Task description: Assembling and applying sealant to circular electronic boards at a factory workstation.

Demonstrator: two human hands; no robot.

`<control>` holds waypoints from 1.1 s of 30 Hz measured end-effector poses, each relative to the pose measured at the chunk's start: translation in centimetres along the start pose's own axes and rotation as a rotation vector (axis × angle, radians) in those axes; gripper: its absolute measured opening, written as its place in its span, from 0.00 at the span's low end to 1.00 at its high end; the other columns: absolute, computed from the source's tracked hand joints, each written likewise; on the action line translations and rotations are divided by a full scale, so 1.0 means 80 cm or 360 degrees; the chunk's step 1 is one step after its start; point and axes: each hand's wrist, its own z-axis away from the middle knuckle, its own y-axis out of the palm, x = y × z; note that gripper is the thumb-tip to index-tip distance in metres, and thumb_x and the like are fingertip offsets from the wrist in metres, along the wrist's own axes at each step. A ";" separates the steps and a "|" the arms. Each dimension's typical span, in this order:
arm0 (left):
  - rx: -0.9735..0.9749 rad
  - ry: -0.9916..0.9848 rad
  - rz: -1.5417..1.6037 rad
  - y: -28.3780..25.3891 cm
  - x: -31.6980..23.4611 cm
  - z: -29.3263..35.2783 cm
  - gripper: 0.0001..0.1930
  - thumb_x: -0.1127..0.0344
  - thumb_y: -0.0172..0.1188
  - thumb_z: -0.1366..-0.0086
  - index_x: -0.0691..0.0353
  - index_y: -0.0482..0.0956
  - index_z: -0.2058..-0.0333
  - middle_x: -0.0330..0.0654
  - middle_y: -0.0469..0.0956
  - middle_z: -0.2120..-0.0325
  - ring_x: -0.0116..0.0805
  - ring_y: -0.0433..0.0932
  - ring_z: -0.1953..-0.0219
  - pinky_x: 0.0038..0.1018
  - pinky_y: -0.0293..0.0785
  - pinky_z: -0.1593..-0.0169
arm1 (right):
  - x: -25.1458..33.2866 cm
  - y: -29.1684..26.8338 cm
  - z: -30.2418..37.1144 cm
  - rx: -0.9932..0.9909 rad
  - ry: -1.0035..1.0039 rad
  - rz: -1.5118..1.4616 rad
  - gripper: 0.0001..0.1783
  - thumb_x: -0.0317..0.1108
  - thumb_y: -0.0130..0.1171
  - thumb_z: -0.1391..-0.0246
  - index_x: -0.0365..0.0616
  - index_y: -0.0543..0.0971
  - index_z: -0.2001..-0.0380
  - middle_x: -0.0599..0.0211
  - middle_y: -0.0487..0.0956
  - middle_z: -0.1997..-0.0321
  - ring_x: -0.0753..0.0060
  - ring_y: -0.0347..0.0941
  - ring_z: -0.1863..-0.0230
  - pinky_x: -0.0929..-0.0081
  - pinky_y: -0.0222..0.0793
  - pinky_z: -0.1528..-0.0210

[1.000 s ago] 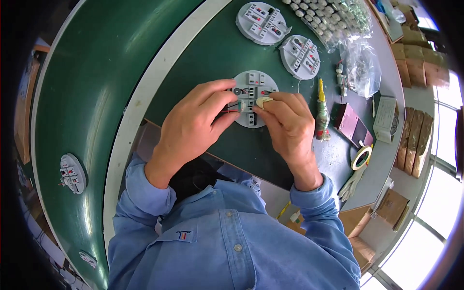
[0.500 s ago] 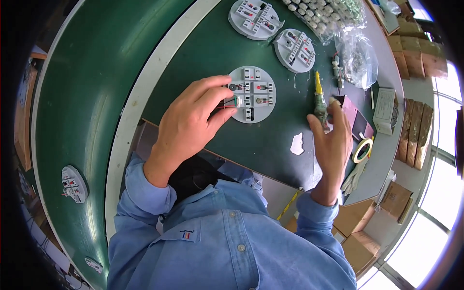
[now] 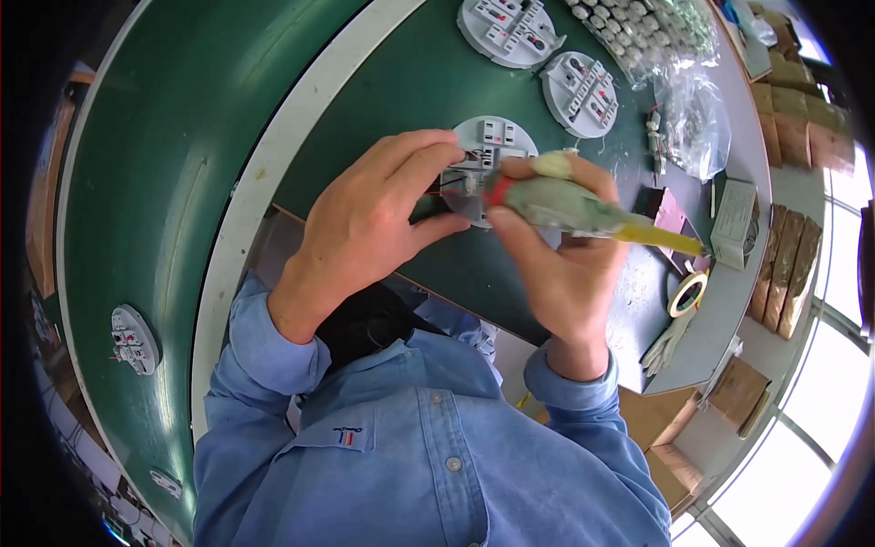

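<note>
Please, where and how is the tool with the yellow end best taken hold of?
Probably hold the tool by its thick greenish middle, from the near side: the right hand fits round it there, thumb nearer, fingers beyond. The yellow end is narrower and points right; the red end faces the round grey plate.

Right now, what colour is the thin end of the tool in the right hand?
The thin end is yellow; the head view shows it, slightly blurred.

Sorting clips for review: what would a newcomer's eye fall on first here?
The right hand grips a green-and-yellow tool, its red end over the round grey base beside the left hand. Two similar bases lie beyond; a curved green surface sweeps down the left.
</note>
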 end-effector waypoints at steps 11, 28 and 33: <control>-0.0019 -0.0087 0.0112 0.001 -0.005 -0.002 0.40 0.72 0.82 0.54 0.61 0.77 0.39 0.49 0.81 0.46 0.52 0.81 0.45 0.40 0.82 0.44 | -0.008 -0.010 -0.015 0.0133 -0.0339 0.0778 0.28 0.31 0.80 0.50 0.45 0.80 0.46 0.61 0.88 0.56 0.56 0.86 0.57 0.65 0.81 0.51; 0.0024 -0.0088 0.0115 0.012 0.012 -0.012 0.39 0.70 0.83 0.55 0.61 0.78 0.41 0.47 0.80 0.46 0.50 0.82 0.47 0.39 0.80 0.44 | -0.044 -0.014 -0.015 -0.0030 -0.0271 0.0911 0.24 0.29 0.78 0.47 0.38 0.80 0.48 0.57 0.88 0.57 0.64 0.87 0.56 0.69 0.79 0.51; 0.0011 -0.0055 0.0089 0.016 0.013 -0.012 0.35 0.68 0.82 0.51 0.61 0.79 0.43 0.46 0.80 0.45 0.50 0.81 0.47 0.41 0.79 0.44 | -0.040 -0.034 0.002 -0.0162 -0.0050 0.0605 0.24 0.32 0.78 0.46 0.38 0.80 0.48 0.54 0.88 0.56 0.56 0.87 0.56 0.65 0.79 0.53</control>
